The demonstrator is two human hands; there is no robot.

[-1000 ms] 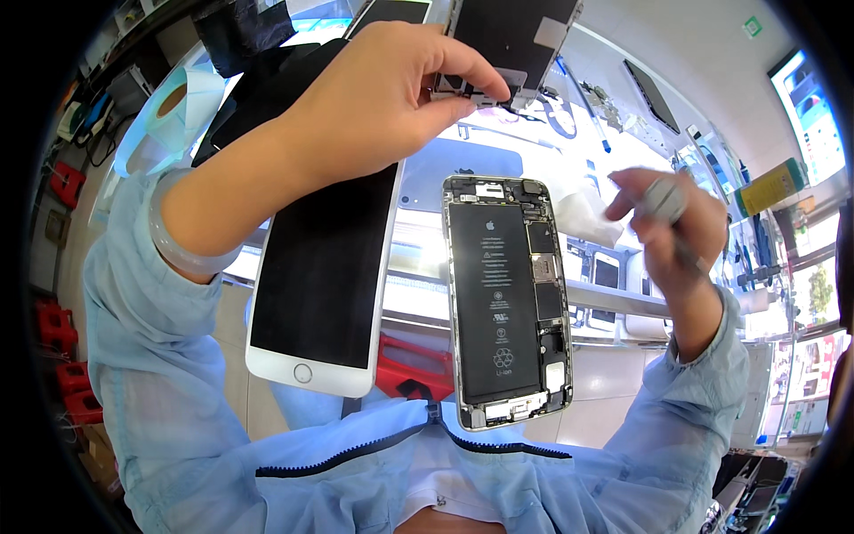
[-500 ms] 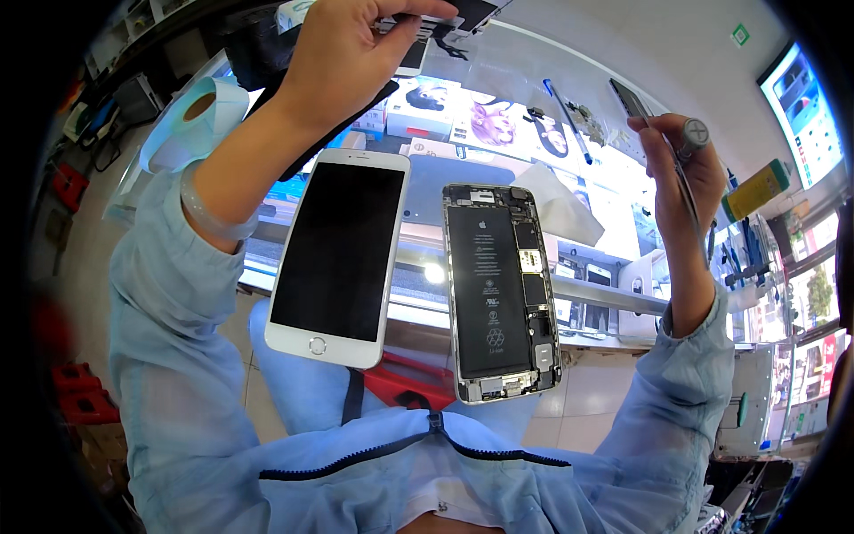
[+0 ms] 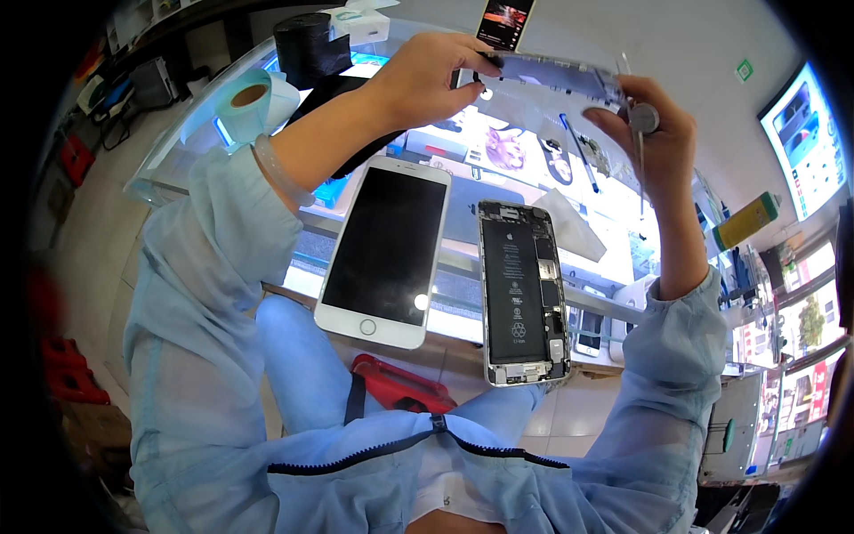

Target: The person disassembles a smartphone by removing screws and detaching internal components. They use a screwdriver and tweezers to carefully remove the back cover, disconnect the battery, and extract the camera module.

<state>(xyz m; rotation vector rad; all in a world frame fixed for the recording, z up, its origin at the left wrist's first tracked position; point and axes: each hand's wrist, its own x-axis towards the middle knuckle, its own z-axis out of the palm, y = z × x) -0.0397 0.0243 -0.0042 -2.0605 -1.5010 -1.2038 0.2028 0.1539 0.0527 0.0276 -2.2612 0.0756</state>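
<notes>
My left hand (image 3: 425, 82) pinches the left end of a thin phone screen panel (image 3: 560, 75), lifted above the far side of the counter. At the panel's other end is my right hand (image 3: 660, 125), its fingers closed on that edge. The same hand keeps hold of a screwdriver with a round grey cap (image 3: 644, 117) and a slim metal shaft. Below and between my forearms stands a white-framed phone (image 3: 386, 249) with a dark screen. Beside it is an opened phone body (image 3: 523, 294), its black battery and circuit boards bare.
A glass counter (image 3: 454, 258) displays boxes and phones. On it are a pale tape roll (image 3: 245, 100), a blue pen (image 3: 580, 153), a white folded paper (image 3: 574, 222) and a lit phone (image 3: 505, 22). A yellow-green bottle (image 3: 745, 222) is at right. A red case (image 3: 405, 384) lies low between my knees.
My left hand has brought the panel rightward, and my right hand has come in to meet its other end. The view has shifted, so the two phones appear further right.
</notes>
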